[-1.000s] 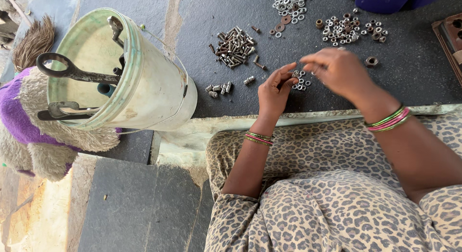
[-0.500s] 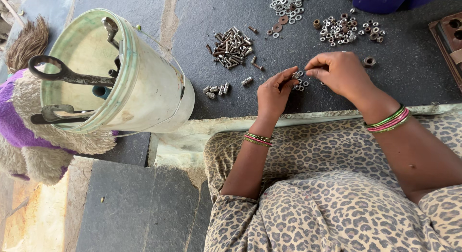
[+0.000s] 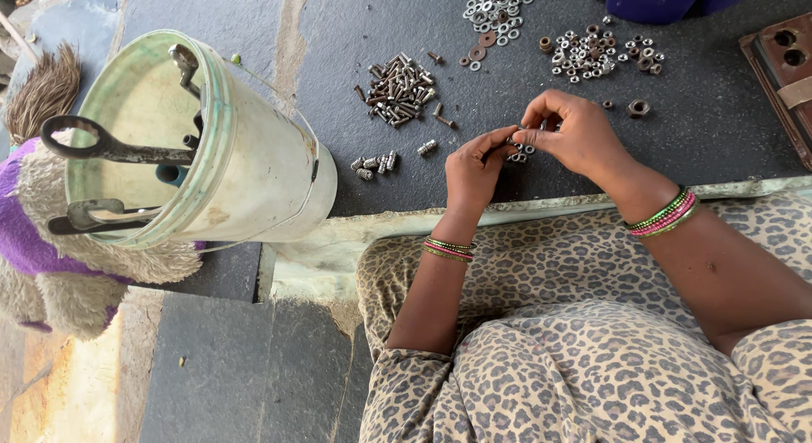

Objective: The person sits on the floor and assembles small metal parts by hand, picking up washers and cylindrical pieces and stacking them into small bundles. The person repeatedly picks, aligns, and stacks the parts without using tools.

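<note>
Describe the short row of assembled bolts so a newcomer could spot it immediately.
Start at the white bucket on the dark stone floor. Just right of it, left of the left hand, lies a short row of bolts. Unlike the loose bolt heap above, these lie side by side.

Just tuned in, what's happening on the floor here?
A seated person is working small metal hardware on a dark stone floor. The left hand and right hand meet over a small metal piece, pinching it between the fingertips. Around them lie sorted piles: bolts, washers, nuts and a short row of assembled pieces. A pale bucket holding wrenches stands to the left.
</note>
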